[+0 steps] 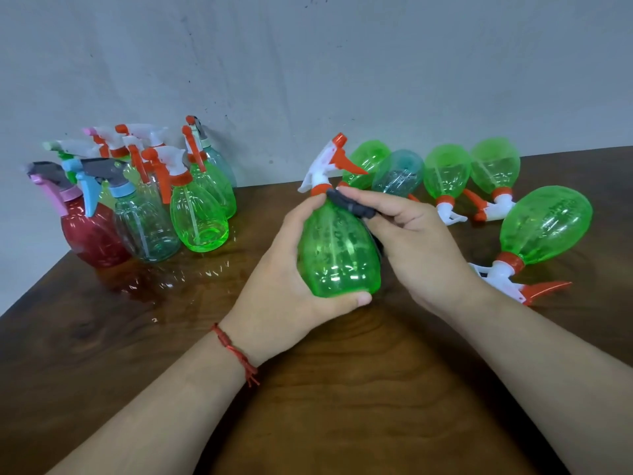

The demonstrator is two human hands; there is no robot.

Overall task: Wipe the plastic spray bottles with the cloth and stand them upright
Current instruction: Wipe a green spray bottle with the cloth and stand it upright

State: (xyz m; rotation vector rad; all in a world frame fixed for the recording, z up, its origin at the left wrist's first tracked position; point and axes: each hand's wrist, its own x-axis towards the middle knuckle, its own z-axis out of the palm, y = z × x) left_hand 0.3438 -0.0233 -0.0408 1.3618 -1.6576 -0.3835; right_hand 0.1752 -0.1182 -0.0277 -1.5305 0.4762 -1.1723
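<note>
- Brown table (342, 389) by grey wall (342, 63): upright bottles (198, 214) at left, lying bottles (544, 224) at right.
- Left hand (284, 282) wrapped round green bottle (337, 255), tilted over table middle.
- Right hand (418, 248) pinching dark cloth (349, 204) against bottle neck.
- Grip firmly low; drag cloth neck to base, turning bottle between strokes.

On the dark brown wooden table (102, 354), a cluster of upright coloured plastic spray bottles (198, 217) stands at the frame's left, before the grey wall (308, 63). Five translucent plastic spray bottles on their sides (445, 176) spread across the upper right. Between the two groups, at centre, the green plastic spray bottle (337, 255) is held between the left hand (277, 279) and the right hand (421, 248), with the dark cloth (349, 202) under the right hand's fingers, at the bottle's neck.
</note>
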